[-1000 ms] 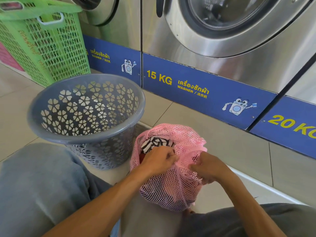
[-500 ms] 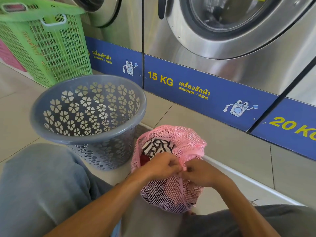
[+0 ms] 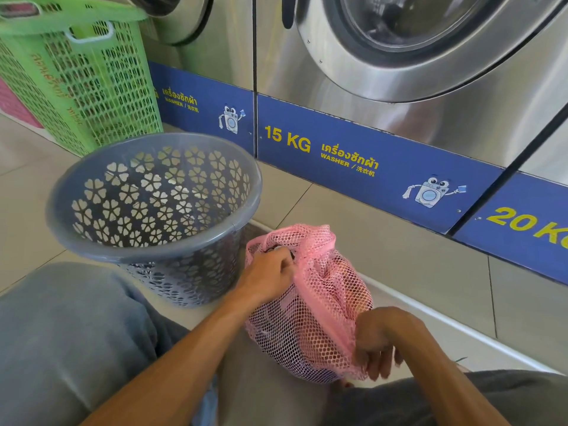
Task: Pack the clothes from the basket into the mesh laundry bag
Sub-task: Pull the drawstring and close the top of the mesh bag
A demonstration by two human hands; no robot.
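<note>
The pink mesh laundry bag sits on the floor at lower centre, just beside the grey basket. The left hand has its fingers clamped on the bag's top; the right hand pinches the mesh at its lower right.

Mesh bag stands right of the basket, washers behind both
</note>
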